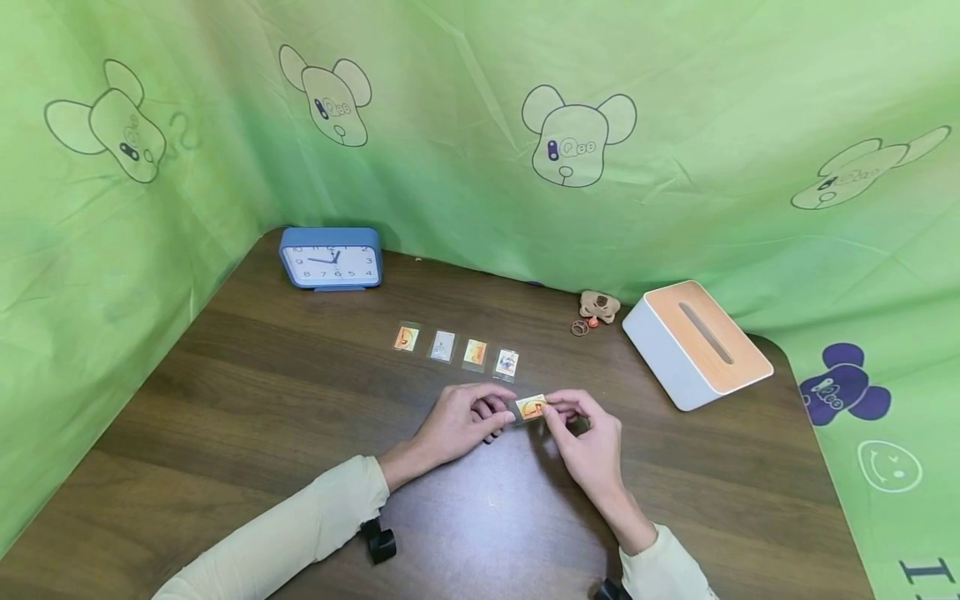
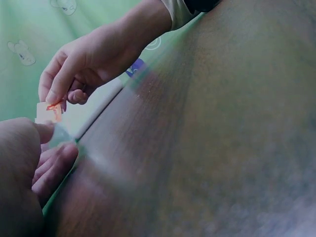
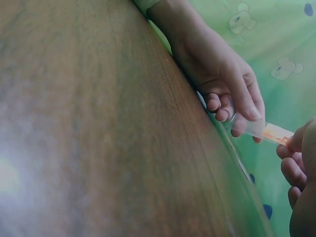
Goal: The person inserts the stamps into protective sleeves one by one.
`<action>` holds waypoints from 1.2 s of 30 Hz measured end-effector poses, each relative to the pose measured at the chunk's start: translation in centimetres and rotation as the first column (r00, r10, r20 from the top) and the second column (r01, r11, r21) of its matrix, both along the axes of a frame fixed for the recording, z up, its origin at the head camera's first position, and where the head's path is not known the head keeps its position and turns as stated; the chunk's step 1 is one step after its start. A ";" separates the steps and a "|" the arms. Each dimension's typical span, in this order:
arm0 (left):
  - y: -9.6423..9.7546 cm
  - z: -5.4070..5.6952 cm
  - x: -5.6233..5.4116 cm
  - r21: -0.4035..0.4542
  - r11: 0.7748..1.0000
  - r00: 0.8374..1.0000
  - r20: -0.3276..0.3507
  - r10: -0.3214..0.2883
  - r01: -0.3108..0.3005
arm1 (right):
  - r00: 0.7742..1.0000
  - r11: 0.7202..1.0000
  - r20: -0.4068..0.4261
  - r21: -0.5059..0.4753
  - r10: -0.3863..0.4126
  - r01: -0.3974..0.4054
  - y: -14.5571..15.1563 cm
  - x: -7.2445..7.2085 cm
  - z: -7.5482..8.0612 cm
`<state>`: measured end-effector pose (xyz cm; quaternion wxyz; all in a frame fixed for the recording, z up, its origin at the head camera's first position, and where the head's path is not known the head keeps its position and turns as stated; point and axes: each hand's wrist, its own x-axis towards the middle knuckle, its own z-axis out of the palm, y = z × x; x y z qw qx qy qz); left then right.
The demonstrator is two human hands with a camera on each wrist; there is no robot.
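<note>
Both hands hold a small orange-and-yellow stamp (image 1: pixel 530 407) with a clear plastic sleeve (image 3: pixel 251 126) above the table. My left hand (image 1: pixel 459 423) pinches the sleeve's clear end between thumb and fingers. From the other side, my right hand (image 1: pixel 588 446) pinches the stamp's edge with thumb and forefinger. Whether the stamp is partly out of the sleeve, I cannot tell. Beyond the hands several similar sleeved stamps lie in a slanting row: an orange stamp (image 1: pixel 406 337), a pale stamp (image 1: pixel 442 345), a yellow stamp (image 1: pixel 475 352) and a blue-and-white stamp (image 1: pixel 506 362).
A blue clock (image 1: pixel 332 259) stands at the back left of the wooden table (image 1: pixel 247 417). Toward the right sit a brown bear-shaped trinket (image 1: pixel 599 306) with a ring and a white tissue box (image 1: pixel 660 354) with a wooden lid. Green printed cloth (image 1: pixel 450 167) hangs around the table.
</note>
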<state>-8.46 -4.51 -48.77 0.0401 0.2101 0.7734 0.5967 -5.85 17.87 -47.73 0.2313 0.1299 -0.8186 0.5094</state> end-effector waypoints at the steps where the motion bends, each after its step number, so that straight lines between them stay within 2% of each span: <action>1: 0.0 0.0 0.0 -0.004 1.000 1.000 -0.016 0.009 -0.009 | 1.000 1.000 -0.006 0.003 0.001 -0.001 0.0 0.0 0.0; 5: -0.2 -0.1 -0.1 -0.063 0.996 0.987 -0.150 0.050 -0.060 | 0.999 1.000 -0.036 0.023 0.002 -0.001 0.2 -0.2 -0.1; 7: -0.3 -0.2 -0.1 -0.095 0.993 0.978 -0.204 0.047 -0.067 | 0.998 0.999 -0.059 0.041 0.007 -0.005 0.3 -0.3 -0.1; 9: -0.3 -0.2 -0.1 -0.116 0.992 0.973 -0.228 0.029 -0.057 | 0.996 0.998 -0.083 0.061 0.016 -0.011 0.3 -0.3 -0.1; 15: -0.2 -0.3 -0.1 -0.115 0.993 0.977 -0.213 -0.018 -0.007 | 0.993 0.994 -0.117 0.103 0.033 -0.021 0.3 -0.3 0.0; 20: -0.1 -0.3 -0.1 -0.095 0.995 0.981 -0.194 -0.010 -0.009 | 0.991 0.992 -0.125 0.121 0.040 -0.025 0.3 -0.2 0.0; 25: -0.1 -0.1 0.0 -0.112 0.994 0.984 -0.176 -0.011 -0.009 | 0.989 0.991 -0.145 0.132 0.039 -0.020 0.4 -0.3 -0.1; 36: 0.0 -0.2 0.0 -0.131 0.991 0.983 -0.185 -0.012 -0.013 | 0.982 0.982 -0.152 0.170 0.112 -0.086 0.4 -0.2 -0.1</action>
